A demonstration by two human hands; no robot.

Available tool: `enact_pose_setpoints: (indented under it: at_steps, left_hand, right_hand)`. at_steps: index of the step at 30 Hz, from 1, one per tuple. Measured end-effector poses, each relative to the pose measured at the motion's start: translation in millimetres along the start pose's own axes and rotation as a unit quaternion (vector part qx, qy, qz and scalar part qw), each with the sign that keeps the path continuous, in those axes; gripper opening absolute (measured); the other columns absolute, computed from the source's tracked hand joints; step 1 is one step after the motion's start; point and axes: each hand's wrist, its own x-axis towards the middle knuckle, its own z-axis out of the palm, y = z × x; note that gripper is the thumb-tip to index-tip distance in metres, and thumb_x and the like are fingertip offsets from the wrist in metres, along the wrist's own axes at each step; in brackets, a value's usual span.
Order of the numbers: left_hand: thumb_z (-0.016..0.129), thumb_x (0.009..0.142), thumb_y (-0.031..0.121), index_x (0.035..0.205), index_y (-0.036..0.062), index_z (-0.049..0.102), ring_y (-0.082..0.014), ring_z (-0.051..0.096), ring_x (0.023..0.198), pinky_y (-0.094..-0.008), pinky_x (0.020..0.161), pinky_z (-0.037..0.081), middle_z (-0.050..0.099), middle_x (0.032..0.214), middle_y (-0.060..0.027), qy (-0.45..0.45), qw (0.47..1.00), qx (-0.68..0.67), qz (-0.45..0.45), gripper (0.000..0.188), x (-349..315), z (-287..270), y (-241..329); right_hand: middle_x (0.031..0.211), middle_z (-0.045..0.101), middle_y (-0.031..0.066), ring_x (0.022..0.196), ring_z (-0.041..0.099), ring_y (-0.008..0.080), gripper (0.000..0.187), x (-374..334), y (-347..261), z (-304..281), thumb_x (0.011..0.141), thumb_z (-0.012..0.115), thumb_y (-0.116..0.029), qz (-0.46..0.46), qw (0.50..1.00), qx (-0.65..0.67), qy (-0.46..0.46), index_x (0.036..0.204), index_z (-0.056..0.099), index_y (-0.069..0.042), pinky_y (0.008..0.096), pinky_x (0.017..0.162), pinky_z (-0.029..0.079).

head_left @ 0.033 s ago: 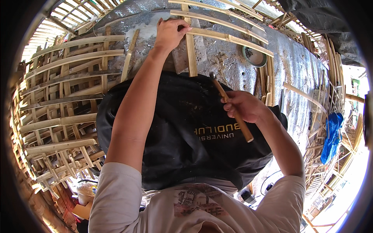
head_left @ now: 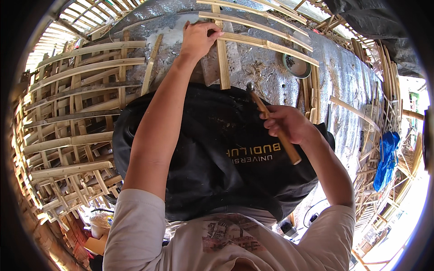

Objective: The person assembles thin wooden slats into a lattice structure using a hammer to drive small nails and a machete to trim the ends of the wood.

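Note:
My right hand point(head_left: 291, 124) is wrapped round the wooden handle of a hammer point(head_left: 289, 152). The hammer's small metal head points up and away, above the dark cloth point(head_left: 203, 149) over my lap. Stretched far forward, my left hand point(head_left: 198, 39) pinches with thumb and finger at the left end of a bamboo slat point(head_left: 266, 44). That end lies across an upright bamboo strip point(head_left: 223, 67). Whether a nail is also between the fingertips is too small to tell. More slats lie roughly parallel beyond it, crossing the same strip.
A round bowl point(head_left: 308, 72) stands under the slats' right ends on the silvery sheet point(head_left: 337, 81). Finished-looking bamboo lattice point(head_left: 68, 113) is stacked at the left. A loose strip point(head_left: 152, 63) lies near my left arm. At the right are a blue plastic bag point(head_left: 385, 160) and bamboo pieces.
The hammer in my right hand has shifted slightly to the right. My left hand stays at the slat's end.

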Motion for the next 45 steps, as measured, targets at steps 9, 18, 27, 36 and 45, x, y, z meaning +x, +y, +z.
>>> enact_pose_setpoints:
  at_steps: [9,18,27,36,45]
  left_hand:
    - [0.073,0.086,0.033,0.086,0.0127,0.072,-0.0246,0.065,0.08,-0.0497,0.102,0.037,0.073,0.086,-0.0021,-0.027,0.999,0.026,-0.009,0.02,-0.8,-5.6,-0.4]
    - [0.075,0.085,0.035,0.085,0.0145,0.074,-0.0229,0.065,0.076,-0.0478,0.101,0.036,0.072,0.083,-0.0011,-0.03,0.999,0.006,-0.02,0.021,3.3,-1.5,-0.5]
    - [0.076,0.083,0.033,0.083,0.0151,0.075,-0.0214,0.066,0.074,-0.0497,0.101,0.036,0.072,0.079,0.0003,-0.03,0.999,-0.014,-0.015,0.018,4.1,-1.2,-0.8]
    - [0.075,0.084,0.036,0.085,0.0128,0.075,-0.0245,0.065,0.075,-0.0392,0.097,0.039,0.074,0.084,-0.0036,-0.021,1.0,0.009,-0.018,0.023,3.8,-3.8,6.6]
    - [0.076,0.083,0.036,0.086,0.0155,0.075,-0.0225,0.066,0.075,-0.0478,0.1,0.036,0.073,0.079,-0.0015,-0.028,0.999,0.005,-0.019,0.021,4.6,-4.5,4.5]
  right_hand:
    - [0.08,0.044,-0.0037,0.056,0.034,0.0009,0.029,-48.2,-37.2,45.5,0.102,0.054,-0.032,-0.227,0.948,-0.195,0.111,0.123,0.051,-0.012,0.0163,0.042,0.026]
    - [0.08,0.064,0.0238,0.076,0.065,0.0445,0.026,5.4,-77.0,57.5,0.104,0.045,-0.026,-0.445,0.629,-0.591,0.239,0.121,0.049,-0.007,0.0531,0.067,0.047]
    - [0.071,0.062,0.0275,0.072,0.062,0.0499,0.02,57.9,-77.2,65.5,0.101,0.051,-0.019,-0.518,0.57,-0.588,0.248,0.11,0.048,-0.002,0.0579,0.062,0.047]
    - [0.066,0.061,0.0276,0.068,0.062,0.0494,0.02,72.5,-77.3,60.5,0.101,0.051,-0.02,-0.546,0.558,-0.569,0.259,0.109,0.049,-0.001,0.0568,0.057,0.047]
    - [0.063,0.059,0.026,0.061,0.062,0.0476,0.019,79.4,-66.4,64.9,0.101,0.05,-0.018,-0.558,0.547,-0.573,0.246,0.11,0.048,-0.001,0.0541,0.052,0.047]
